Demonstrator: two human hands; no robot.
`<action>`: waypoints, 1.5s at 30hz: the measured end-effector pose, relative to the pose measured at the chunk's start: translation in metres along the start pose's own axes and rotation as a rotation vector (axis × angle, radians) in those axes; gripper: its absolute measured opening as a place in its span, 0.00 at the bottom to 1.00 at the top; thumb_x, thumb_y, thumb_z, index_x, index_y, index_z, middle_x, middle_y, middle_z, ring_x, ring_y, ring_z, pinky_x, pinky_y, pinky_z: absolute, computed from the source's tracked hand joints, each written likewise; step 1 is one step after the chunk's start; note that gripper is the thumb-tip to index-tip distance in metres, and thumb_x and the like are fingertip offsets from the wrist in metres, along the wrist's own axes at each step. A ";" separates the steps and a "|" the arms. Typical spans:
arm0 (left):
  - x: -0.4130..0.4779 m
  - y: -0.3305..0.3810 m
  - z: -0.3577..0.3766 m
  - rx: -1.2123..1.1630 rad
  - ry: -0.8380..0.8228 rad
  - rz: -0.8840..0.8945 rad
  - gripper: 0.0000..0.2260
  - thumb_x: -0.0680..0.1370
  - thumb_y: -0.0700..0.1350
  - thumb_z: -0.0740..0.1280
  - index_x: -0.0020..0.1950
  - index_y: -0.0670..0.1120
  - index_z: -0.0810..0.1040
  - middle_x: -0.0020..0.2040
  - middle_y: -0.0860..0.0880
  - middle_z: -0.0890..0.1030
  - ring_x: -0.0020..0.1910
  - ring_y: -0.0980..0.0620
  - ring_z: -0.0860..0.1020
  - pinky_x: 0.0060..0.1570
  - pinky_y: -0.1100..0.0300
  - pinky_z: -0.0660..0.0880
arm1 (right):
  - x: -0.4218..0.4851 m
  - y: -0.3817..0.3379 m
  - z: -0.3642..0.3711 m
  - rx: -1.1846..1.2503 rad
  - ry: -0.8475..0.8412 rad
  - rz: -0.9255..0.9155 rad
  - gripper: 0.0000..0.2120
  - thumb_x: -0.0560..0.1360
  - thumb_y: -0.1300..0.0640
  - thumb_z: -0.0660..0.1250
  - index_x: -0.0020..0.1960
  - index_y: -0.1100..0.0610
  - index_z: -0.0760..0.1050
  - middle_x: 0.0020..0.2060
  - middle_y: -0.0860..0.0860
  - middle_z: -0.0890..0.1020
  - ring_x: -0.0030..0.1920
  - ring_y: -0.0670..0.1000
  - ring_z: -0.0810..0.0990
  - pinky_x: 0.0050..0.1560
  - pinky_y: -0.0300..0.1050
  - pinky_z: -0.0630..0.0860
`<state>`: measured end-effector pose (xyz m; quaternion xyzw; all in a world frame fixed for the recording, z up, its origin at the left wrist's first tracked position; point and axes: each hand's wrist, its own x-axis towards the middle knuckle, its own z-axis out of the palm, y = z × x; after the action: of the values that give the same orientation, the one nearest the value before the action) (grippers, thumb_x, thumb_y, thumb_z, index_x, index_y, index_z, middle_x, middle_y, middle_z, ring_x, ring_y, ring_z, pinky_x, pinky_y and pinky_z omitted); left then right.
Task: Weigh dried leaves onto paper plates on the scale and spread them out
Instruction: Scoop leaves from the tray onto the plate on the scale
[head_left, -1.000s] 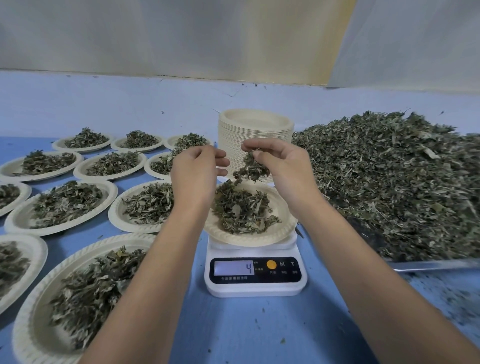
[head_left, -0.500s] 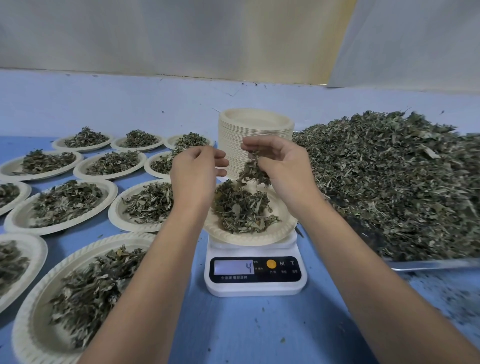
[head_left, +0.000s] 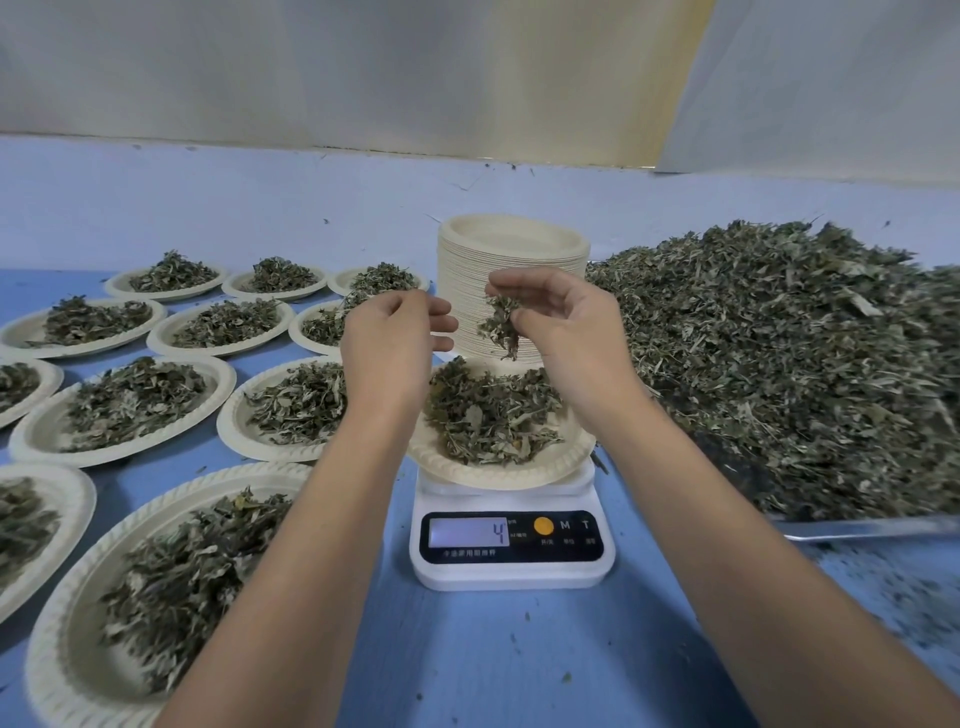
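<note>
Dried-leaf clump (head_left: 501, 325) is pinched by right hand (head_left: 566, 332) above paper plate (head_left: 498, 475) on scale (head_left: 511, 566), frame centre, reading 4; left hand (head_left: 387, 348) is held relaxed, fingers loosely extended

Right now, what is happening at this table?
A person is weighing dried leaves. The right hand pinches a small clump of leaves above the paper plate on the scale, which reads 4. The left hand hovers beside it, holding nothing visible. Filled plates lie to the left; a big leaf pile lies to the right.
</note>
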<state>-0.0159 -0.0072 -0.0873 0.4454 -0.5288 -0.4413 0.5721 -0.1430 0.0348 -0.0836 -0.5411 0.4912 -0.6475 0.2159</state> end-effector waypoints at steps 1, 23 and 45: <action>0.000 0.000 0.000 0.001 -0.002 0.003 0.12 0.77 0.42 0.59 0.39 0.46 0.80 0.33 0.53 0.82 0.28 0.58 0.77 0.33 0.64 0.68 | 0.000 -0.001 0.000 0.005 0.003 -0.003 0.18 0.71 0.77 0.60 0.52 0.60 0.79 0.44 0.48 0.83 0.46 0.39 0.81 0.52 0.32 0.76; 0.000 -0.001 0.002 0.009 -0.009 0.001 0.12 0.77 0.43 0.59 0.38 0.47 0.79 0.32 0.53 0.82 0.26 0.59 0.77 0.33 0.64 0.68 | -0.003 -0.005 0.000 -0.031 0.014 0.025 0.17 0.72 0.72 0.64 0.52 0.53 0.79 0.39 0.44 0.82 0.35 0.44 0.77 0.39 0.35 0.73; 0.001 -0.004 0.000 0.005 -0.010 0.006 0.11 0.77 0.42 0.60 0.38 0.46 0.80 0.32 0.52 0.82 0.28 0.57 0.77 0.34 0.63 0.68 | -0.003 -0.001 0.003 0.022 -0.008 -0.034 0.12 0.73 0.70 0.67 0.52 0.57 0.78 0.38 0.48 0.84 0.43 0.40 0.81 0.48 0.32 0.75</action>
<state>-0.0164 -0.0089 -0.0906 0.4429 -0.5342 -0.4406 0.5696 -0.1394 0.0363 -0.0844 -0.5495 0.4738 -0.6543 0.2131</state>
